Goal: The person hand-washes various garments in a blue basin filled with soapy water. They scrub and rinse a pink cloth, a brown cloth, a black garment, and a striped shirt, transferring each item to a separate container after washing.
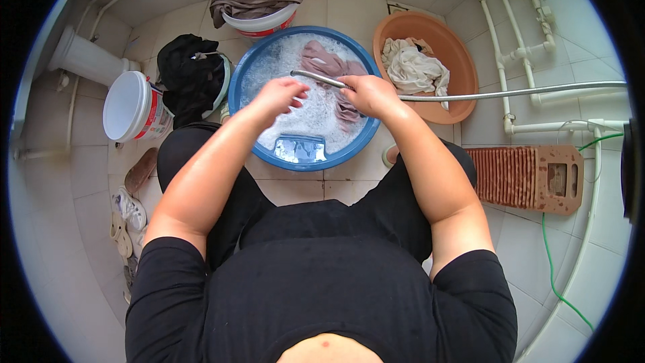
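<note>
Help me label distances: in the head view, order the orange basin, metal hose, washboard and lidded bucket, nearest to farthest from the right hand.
1. Metal hose: in the right hand.
2. Orange basin: just right.
3. Washboard: farther right.
4. Lidded bucket: far left.

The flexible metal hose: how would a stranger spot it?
Find the big soapy blue basin. Over it, the right hand holds the flexible metal hose, which runs rightward over the orange basin. Its ribbed, silvery surface sets it apart from the smooth white pipes.
</note>
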The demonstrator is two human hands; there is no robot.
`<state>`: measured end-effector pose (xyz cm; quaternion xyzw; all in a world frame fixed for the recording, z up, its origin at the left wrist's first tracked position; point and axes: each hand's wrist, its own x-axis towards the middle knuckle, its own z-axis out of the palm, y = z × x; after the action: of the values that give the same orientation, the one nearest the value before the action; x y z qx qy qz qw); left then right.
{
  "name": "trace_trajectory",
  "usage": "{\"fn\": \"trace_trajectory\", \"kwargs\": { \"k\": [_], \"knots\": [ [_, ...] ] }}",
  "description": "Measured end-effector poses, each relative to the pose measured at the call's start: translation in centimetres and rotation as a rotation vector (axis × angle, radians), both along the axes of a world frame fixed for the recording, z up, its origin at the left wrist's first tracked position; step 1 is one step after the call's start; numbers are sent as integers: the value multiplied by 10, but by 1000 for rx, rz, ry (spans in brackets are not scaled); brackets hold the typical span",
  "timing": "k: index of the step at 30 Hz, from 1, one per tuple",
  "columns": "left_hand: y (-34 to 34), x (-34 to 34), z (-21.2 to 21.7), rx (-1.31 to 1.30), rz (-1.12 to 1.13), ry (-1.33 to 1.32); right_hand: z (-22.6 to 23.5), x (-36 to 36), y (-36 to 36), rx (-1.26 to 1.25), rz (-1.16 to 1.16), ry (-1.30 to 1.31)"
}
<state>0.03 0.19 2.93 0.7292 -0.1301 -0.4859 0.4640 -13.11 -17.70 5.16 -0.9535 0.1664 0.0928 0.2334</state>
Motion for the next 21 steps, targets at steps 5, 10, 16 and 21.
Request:
{"fn": "trace_trajectory", "kwargs": {
  "k": [5,10,16,21],
  "knots": [
    [-4,-12,-2,13,35,97,-6,-3,15,-22,54,-94],
    [-9,-9,-15,34,231,369,-7,-10,23,-2,121,-112],
    [-15,3,-25,43,376,541,2,-10,11,-1,152,5],
    [-19,10,-31,34,417,504,11,-21,-20,57,85,-17]
  ]
}}
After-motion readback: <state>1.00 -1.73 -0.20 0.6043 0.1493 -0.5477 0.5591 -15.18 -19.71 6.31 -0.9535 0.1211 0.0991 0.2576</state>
